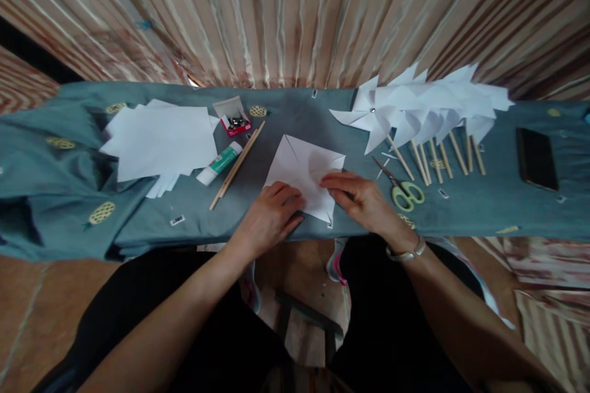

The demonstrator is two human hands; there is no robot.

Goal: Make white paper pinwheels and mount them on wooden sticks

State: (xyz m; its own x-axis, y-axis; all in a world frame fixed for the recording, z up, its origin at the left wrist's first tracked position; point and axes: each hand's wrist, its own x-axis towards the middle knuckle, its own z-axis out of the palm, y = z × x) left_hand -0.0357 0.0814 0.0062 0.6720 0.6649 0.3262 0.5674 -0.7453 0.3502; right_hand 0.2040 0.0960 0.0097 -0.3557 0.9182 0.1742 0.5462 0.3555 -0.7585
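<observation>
A square white paper sheet (302, 163) with slits running in from its corners lies on the cloth-covered table in front of me. My left hand (273, 212) rests over its lower left edge, fingers lying on the paper and thumb apart. At the right edge, the thumb and fingers of my right hand (357, 196) are closed in a pinch on the sheet. Green-handled scissors (402, 190) lie just right of that hand. To the left of the sheet are wooden sticks (237, 166) and a green and white glue stick (219, 163).
White paper pinwheels (391, 110) on sticks lie overlapping at the right, before a black phone (537, 158). A stack of white paper (161, 138) is at the left. Near it stands an open red box (236, 121) of small metal pieces. A striped curtain (295, 18) hangs behind the table.
</observation>
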